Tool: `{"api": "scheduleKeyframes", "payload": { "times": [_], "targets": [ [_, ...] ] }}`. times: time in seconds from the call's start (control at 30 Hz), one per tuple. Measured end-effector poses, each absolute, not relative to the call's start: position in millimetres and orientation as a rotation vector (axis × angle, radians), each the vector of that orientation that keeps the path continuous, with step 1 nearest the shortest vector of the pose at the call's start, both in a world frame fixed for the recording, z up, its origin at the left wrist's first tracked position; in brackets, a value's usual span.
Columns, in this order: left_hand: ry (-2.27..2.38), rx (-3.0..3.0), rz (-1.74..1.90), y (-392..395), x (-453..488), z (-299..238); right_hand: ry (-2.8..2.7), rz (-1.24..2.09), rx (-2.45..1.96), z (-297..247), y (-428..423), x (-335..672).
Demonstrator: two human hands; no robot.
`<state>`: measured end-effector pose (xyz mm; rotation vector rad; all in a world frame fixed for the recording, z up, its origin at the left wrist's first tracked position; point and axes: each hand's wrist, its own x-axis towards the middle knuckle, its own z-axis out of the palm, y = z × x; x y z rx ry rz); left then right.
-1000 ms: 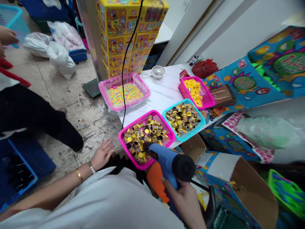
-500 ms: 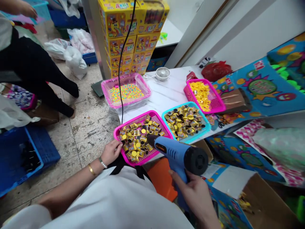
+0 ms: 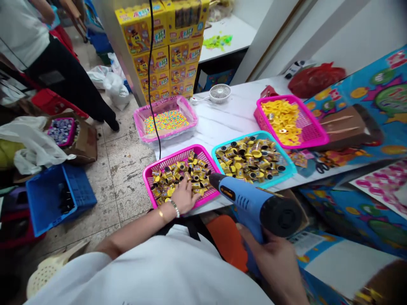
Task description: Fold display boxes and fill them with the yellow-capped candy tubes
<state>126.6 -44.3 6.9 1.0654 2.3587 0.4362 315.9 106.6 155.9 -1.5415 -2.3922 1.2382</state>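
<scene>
My right hand (image 3: 273,262) grips the handle of a blue hot glue gun (image 3: 254,203), its black nozzle pointing toward the near pink basket (image 3: 149,169). My left hand (image 3: 184,197) reaches into that basket and rests on the small yellow-and-black cups (image 3: 178,176) piled inside; its fingers curl down among them. A teal basket (image 3: 289,167) beside it holds more of the same cups.
Further back on the white table stand a pink tray of coloured beads (image 3: 165,120), a pink basket of yellow pieces (image 3: 282,120), a small white fan (image 3: 220,92) and a red bag (image 3: 313,78). Yellow boxes (image 3: 165,46) are stacked behind. A blue crate (image 3: 57,197) and another person's legs (image 3: 70,84) are at left.
My left hand has moved from the floor side of the basket over its rim and in among the cups. The glue gun has shifted slightly right; the view has swung left.
</scene>
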Motion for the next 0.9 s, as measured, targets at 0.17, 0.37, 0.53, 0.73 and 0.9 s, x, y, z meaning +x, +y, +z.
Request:
{"api": "scheduleKeyframes", "payload": {
  "times": [0.17, 0.37, 0.53, 0.73, 0.9],
  "targets": [
    [2.243, 1.421, 0.457, -86.2, 140.4, 35.7, -2.441, 1.361, -1.53, 148.4, 123.8, 318.7],
    [2.057, 1.852, 0.313, -11.1, 100.5, 5.1, -2.412, 1.252, -1.375, 152.5, 128.2, 298.9],
    [2.375, 1.779, 0.183, 5.2, 53.9, -1.2, -2.241, 1.18, -1.452, 163.7, 112.0, 330.0],
    [2.402, 1.713, 0.487, -68.6, 29.2, 27.2, -2.026, 1.229, -1.615, 155.5, 26.1, 388.4],
    [2.367, 1.705, 0.635, -180.8, 63.0, 11.2, -2.219, 1.297, -1.326, 139.3, -61.6, 377.5]
  ]
}}
